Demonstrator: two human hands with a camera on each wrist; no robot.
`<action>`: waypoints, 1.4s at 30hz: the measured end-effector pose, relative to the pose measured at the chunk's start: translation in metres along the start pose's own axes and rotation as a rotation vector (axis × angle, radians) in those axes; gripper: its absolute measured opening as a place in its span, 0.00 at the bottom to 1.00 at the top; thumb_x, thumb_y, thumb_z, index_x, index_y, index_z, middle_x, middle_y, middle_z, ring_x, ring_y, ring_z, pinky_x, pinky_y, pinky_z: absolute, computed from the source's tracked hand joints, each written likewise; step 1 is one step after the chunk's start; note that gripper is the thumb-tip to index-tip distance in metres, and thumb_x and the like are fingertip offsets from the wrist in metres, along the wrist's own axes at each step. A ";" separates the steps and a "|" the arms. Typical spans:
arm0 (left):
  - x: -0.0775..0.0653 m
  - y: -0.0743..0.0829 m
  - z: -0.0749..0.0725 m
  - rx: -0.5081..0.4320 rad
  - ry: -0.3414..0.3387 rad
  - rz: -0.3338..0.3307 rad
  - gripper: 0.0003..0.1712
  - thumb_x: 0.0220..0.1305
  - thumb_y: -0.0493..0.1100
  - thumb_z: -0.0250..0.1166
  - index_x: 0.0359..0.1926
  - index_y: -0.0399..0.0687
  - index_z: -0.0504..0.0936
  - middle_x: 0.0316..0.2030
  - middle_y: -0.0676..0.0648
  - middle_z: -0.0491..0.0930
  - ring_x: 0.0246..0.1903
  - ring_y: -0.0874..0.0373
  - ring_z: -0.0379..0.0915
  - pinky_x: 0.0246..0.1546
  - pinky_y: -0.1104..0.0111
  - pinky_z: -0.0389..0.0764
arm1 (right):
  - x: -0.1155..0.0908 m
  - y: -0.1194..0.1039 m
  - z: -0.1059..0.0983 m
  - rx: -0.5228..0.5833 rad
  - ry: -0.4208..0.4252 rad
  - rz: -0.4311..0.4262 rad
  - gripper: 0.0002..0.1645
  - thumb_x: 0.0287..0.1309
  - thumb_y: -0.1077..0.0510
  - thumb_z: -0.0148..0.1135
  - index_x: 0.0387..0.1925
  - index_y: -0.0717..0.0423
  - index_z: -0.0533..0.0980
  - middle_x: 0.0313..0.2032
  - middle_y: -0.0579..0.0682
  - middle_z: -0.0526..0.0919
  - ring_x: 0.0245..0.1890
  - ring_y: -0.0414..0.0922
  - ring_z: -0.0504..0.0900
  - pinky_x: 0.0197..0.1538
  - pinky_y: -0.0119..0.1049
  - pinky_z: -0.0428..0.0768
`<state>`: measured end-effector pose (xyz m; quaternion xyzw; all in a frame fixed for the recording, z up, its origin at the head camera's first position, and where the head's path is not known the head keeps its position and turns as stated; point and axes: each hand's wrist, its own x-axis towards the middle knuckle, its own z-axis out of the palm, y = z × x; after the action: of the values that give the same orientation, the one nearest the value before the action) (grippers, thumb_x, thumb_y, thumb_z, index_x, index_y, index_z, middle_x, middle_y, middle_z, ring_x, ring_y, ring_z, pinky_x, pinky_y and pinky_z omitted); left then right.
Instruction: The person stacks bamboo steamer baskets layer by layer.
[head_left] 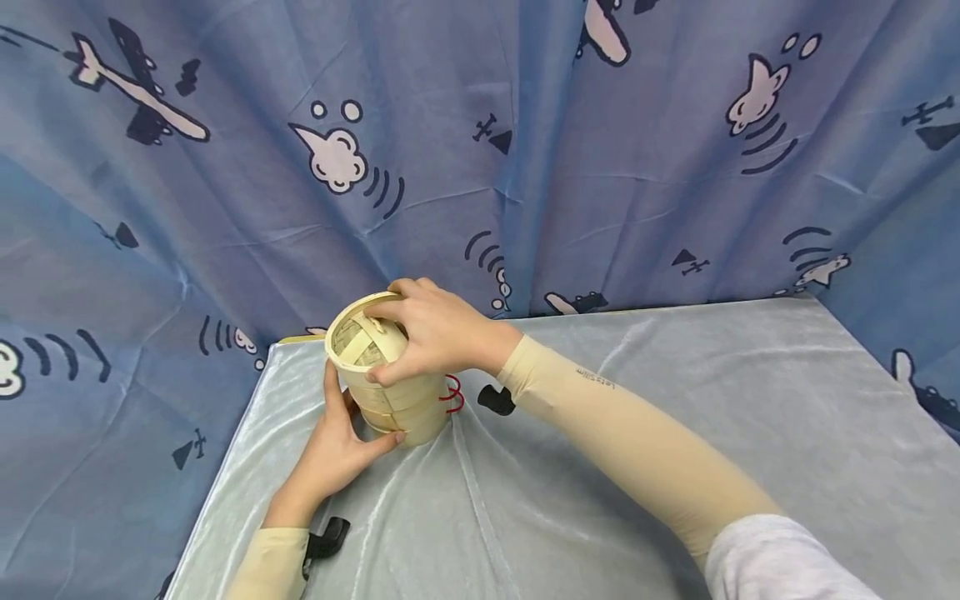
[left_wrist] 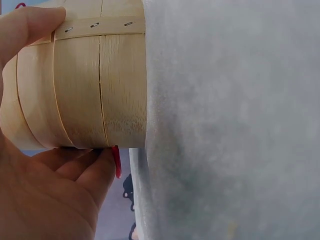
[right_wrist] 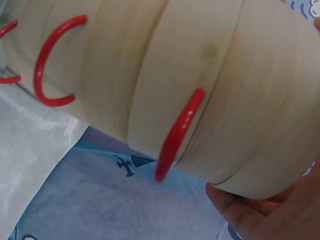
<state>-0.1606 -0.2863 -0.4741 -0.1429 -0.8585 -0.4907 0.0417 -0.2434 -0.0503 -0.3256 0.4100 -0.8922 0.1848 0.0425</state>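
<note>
A tall stack of round bamboo steamers [head_left: 408,404] stands on the cloth, its pale woven lid [head_left: 360,337] on top crossed by flat strips. Around its lower side curves my left hand [head_left: 333,442], thumb on the near face and fingers on the far left. Above, my right hand [head_left: 442,329] spans the top rim, with the thumb against the outer front edge and a finger reaching over the lid. Red loops [right_wrist: 55,65] stick out from the steamer wall in the right wrist view. Small staples show along a band [left_wrist: 100,26] in the left wrist view.
A grey velvety cloth [head_left: 600,483] covers the table, wrinkled around the steamers. Directly behind hangs a blue curtain [head_left: 450,167] with airplane prints, and it also runs along the left side. Black wrist devices [head_left: 327,540] show at both wrists.
</note>
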 end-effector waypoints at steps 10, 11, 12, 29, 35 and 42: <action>0.003 0.000 0.003 0.003 0.002 -0.008 0.88 0.55 0.47 0.89 0.84 0.83 0.21 0.76 0.37 0.70 0.72 0.43 0.73 0.68 0.68 0.72 | -0.006 0.003 0.004 0.065 -0.001 0.053 0.54 0.50 0.23 0.72 0.76 0.37 0.75 0.73 0.56 0.71 0.67 0.55 0.71 0.64 0.51 0.79; 0.004 0.000 0.004 0.006 0.000 -0.007 0.88 0.55 0.47 0.89 0.84 0.83 0.21 0.76 0.37 0.70 0.72 0.43 0.72 0.69 0.64 0.72 | -0.007 0.003 0.004 0.064 0.001 0.061 0.55 0.50 0.23 0.73 0.77 0.37 0.75 0.73 0.56 0.71 0.66 0.55 0.71 0.64 0.51 0.79; 0.004 0.000 0.005 0.005 -0.004 -0.007 0.88 0.55 0.47 0.89 0.84 0.83 0.20 0.76 0.37 0.70 0.72 0.43 0.72 0.70 0.60 0.72 | -0.008 0.002 0.004 0.062 0.003 0.067 0.55 0.50 0.23 0.73 0.77 0.37 0.74 0.73 0.57 0.70 0.66 0.56 0.71 0.64 0.51 0.79; 0.001 -0.004 -0.001 -0.069 -0.007 0.011 0.88 0.55 0.40 0.88 0.84 0.81 0.21 0.76 0.37 0.69 0.73 0.43 0.69 0.65 0.81 0.67 | -0.009 -0.009 0.011 0.077 0.031 0.096 0.56 0.52 0.22 0.73 0.78 0.41 0.73 0.73 0.58 0.70 0.66 0.57 0.71 0.61 0.51 0.80; 0.000 -0.002 -0.005 -0.055 0.001 0.016 0.88 0.54 0.43 0.89 0.85 0.81 0.23 0.83 0.43 0.56 0.78 0.44 0.60 0.75 0.62 0.66 | -0.010 -0.009 0.015 0.148 0.035 0.092 0.60 0.55 0.21 0.73 0.80 0.48 0.70 0.80 0.60 0.64 0.74 0.60 0.68 0.69 0.57 0.77; -0.009 0.022 -0.024 0.197 0.118 -0.018 0.76 0.67 0.63 0.78 0.89 0.60 0.25 0.87 0.38 0.29 0.85 0.35 0.27 0.78 0.31 0.44 | -0.011 -0.008 0.014 0.183 -0.023 0.046 0.67 0.65 0.22 0.66 0.89 0.52 0.51 0.84 0.63 0.55 0.81 0.62 0.59 0.78 0.60 0.66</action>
<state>-0.1479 -0.2985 -0.4454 -0.1015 -0.8999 -0.4117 0.1015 -0.2292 -0.0520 -0.3393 0.3936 -0.8812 0.2618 -0.0097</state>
